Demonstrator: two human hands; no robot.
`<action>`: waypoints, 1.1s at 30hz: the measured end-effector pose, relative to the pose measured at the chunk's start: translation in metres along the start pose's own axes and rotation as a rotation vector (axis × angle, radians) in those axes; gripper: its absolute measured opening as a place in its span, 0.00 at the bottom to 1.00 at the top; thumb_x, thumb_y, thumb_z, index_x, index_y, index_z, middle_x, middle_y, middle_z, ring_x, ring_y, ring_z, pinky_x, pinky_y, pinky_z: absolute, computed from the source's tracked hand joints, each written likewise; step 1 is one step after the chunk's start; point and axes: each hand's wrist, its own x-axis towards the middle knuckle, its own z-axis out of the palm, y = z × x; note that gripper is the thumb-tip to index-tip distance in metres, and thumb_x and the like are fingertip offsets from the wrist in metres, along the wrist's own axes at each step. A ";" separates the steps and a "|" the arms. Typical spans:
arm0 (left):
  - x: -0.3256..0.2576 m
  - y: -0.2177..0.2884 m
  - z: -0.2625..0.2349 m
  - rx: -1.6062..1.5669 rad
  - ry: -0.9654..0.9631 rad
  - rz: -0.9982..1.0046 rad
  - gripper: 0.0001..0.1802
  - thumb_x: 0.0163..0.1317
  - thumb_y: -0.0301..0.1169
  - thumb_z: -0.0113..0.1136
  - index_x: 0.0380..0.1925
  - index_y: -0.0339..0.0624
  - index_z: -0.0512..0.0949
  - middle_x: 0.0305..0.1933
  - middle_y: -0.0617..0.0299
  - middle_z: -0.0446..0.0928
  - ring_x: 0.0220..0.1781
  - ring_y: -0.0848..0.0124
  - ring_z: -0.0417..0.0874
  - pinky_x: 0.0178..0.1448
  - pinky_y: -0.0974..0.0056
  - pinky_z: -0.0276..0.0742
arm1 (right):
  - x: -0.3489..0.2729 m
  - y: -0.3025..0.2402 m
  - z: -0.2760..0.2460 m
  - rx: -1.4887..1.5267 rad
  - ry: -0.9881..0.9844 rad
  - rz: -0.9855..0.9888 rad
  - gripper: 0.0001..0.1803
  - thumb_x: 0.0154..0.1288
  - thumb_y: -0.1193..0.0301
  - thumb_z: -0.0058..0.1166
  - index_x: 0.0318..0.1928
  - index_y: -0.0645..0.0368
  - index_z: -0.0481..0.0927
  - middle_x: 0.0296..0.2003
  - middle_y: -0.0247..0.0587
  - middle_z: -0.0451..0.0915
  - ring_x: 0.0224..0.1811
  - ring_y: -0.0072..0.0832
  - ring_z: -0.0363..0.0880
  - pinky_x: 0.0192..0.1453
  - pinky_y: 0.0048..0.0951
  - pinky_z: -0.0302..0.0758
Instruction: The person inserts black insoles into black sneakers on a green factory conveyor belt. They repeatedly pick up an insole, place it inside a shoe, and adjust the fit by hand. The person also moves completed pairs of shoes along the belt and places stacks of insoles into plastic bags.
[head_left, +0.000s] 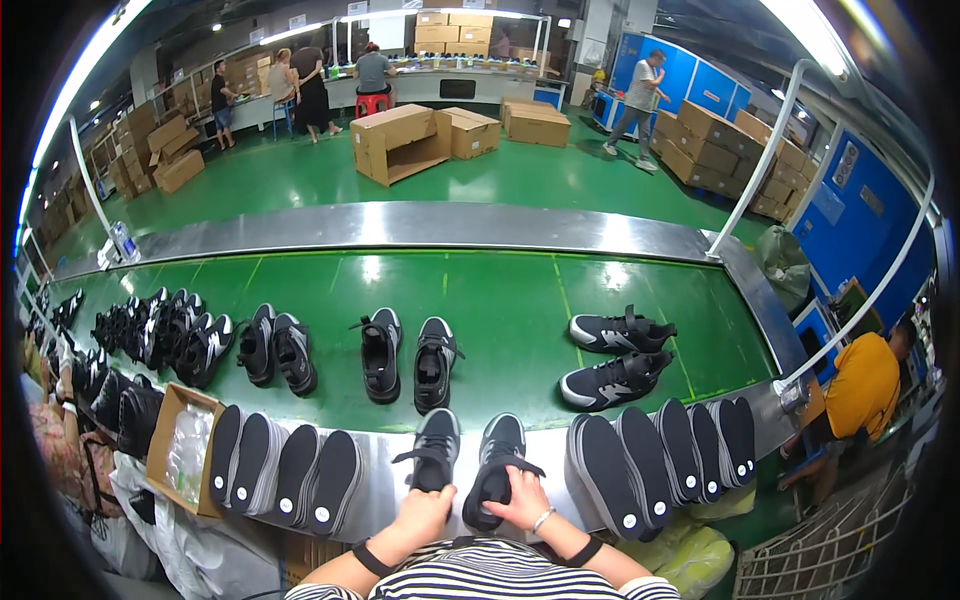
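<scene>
Two black-and-grey sneakers stand side by side on the metal edge in front of me, toes pointing away. My left hand (422, 514) is closed on the heel of the left sneaker (437, 445). My right hand (524, 499) grips the collar of the right sneaker (502, 440), its thumb toward the opening; the fingers are partly hidden. Both sneakers have their straps sticking out sideways. Stacks of dark insoles flank them: a left group (297, 468) and a larger right group (640, 460).
On the green belt (500, 290) lie a pair of sneakers (380, 355), another pair (615, 380) at right, and several more at left. A carton (170, 450) with clear plastic packets sits left. A metal rail (400, 225) borders the belt. People work beyond and at right.
</scene>
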 end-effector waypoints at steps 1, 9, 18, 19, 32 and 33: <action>-0.005 -0.006 0.000 0.024 0.000 -0.027 0.17 0.46 0.27 0.50 0.40 0.42 0.68 0.22 0.57 0.75 0.24 0.61 0.78 0.33 0.59 0.69 | 0.006 0.000 -0.001 -0.078 -0.030 -0.034 0.37 0.43 0.56 0.59 0.52 0.61 0.63 0.46 0.56 0.66 0.46 0.51 0.66 0.50 0.40 0.67; 0.003 0.007 -0.013 -0.255 0.279 -0.054 0.22 0.45 0.36 0.60 0.39 0.37 0.69 0.38 0.50 0.71 0.43 0.55 0.71 0.45 0.57 0.68 | 0.008 0.003 -0.004 -0.171 -0.081 -0.313 0.23 0.45 0.70 0.53 0.45 0.59 0.67 0.37 0.46 0.72 0.39 0.42 0.70 0.41 0.37 0.70; 0.060 0.023 0.031 -0.622 0.298 -0.093 0.26 0.33 0.24 0.57 0.40 0.34 0.68 0.39 0.47 0.70 0.46 0.53 0.70 0.50 0.57 0.66 | 0.003 0.007 0.005 0.054 0.004 -0.157 0.23 0.40 0.79 0.49 0.43 0.61 0.67 0.38 0.46 0.71 0.43 0.45 0.68 0.45 0.37 0.68; 0.063 0.018 0.032 -0.746 0.367 -0.184 0.17 0.35 0.23 0.56 0.31 0.33 0.70 0.32 0.48 0.72 0.39 0.53 0.73 0.45 0.60 0.69 | 0.006 0.008 0.005 0.159 0.105 -0.258 0.25 0.40 0.80 0.49 0.46 0.60 0.66 0.41 0.44 0.72 0.45 0.42 0.68 0.48 0.35 0.67; 0.074 0.000 0.037 -1.397 0.022 -0.446 0.13 0.58 0.37 0.53 0.26 0.37 0.76 0.23 0.73 0.71 0.25 0.85 0.65 0.28 0.76 0.61 | 0.036 0.034 0.012 0.596 -0.053 0.135 0.10 0.58 0.68 0.47 0.32 0.62 0.74 0.31 0.43 0.70 0.37 0.34 0.67 0.44 0.30 0.64; 0.074 0.002 0.033 -1.383 0.017 -0.456 0.13 0.58 0.37 0.53 0.26 0.37 0.76 0.23 0.73 0.71 0.25 0.85 0.65 0.29 0.76 0.61 | 0.036 0.028 0.008 0.505 0.091 0.069 0.09 0.56 0.67 0.48 0.30 0.61 0.74 0.30 0.43 0.70 0.36 0.34 0.67 0.43 0.31 0.64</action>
